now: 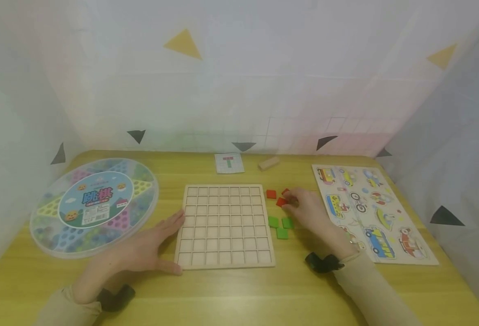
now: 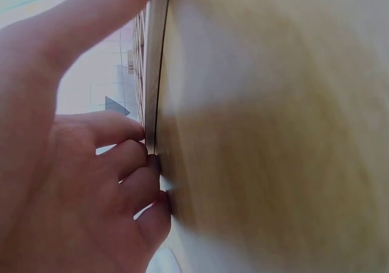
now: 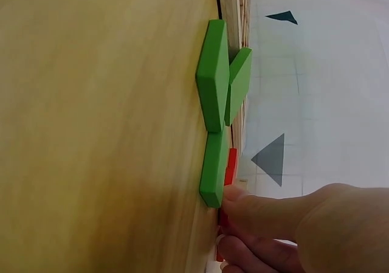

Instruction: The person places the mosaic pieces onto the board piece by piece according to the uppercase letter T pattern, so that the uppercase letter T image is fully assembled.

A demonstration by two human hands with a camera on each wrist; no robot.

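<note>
A pale wooden grid board [image 1: 224, 226] lies on the table. My left hand [image 1: 141, 249] rests along its left edge, fingers spread and thumb at the near corner; the left wrist view shows its fingertips against the board's side. To the right of the board, my right hand [image 1: 310, 213] pinches a red square tile [image 1: 281, 202] between thumb and fingers, low over the table. Another red tile [image 1: 286, 192] is partly hidden by the fingers, and a third red tile [image 1: 271, 194] lies just left. Green square tiles [image 3: 213, 75] sit nearer me, close to the thumb.
Behind the board lie a small card [image 1: 235, 169] with a red-and-green T and a wooden block [image 1: 268, 163]. A round Chinese checkers box [image 1: 145, 213] stands left. At right lies a vehicle puzzle board [image 1: 423, 256]. A pale curtain [image 1: 239, 90] encloses the wooden table [image 1: 231, 299].
</note>
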